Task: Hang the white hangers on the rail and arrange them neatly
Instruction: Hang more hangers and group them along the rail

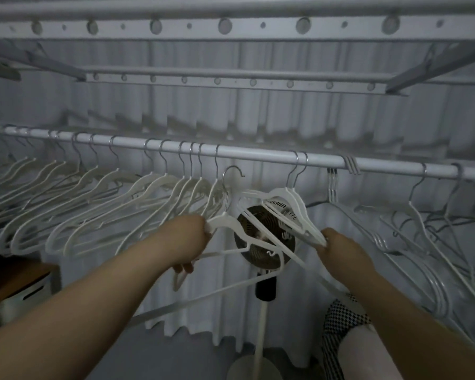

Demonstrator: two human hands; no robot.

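White rail [258,154] ran across the view from 9 to 3 o'clock, dropping slightly toward 3.

Row of white hangers [107,193] hung on the rail's 9 o'clock half. They were unevenly spaced, with their shoulders fanned toward 8 o'clock.

Left hand [192,242], just at 7 o'clock of centre, had its fingers curled round the shoulder of a loose white hanger [225,219]. The hanger's hook [232,171] stood just under the rail, not on it. More white bars trailed below the hand toward 7 o'clock; could not tell how many hangers.

Right hand [339,246], at 4 o'clock, pinched the lower shoulder tips of a pair of white hangers [294,204]. Both hooks were on the rail and the bodies were tilted toward the hand. Fingertips were hidden.

Round fan [261,242] stood behind, between the hands.

Thin hangers [422,229] were bunched on the rail at 3 o'clock.

Checked cloth [337,319] at 5 o'clock.

Perforated drying rack [231,26] at 12 o'clock.
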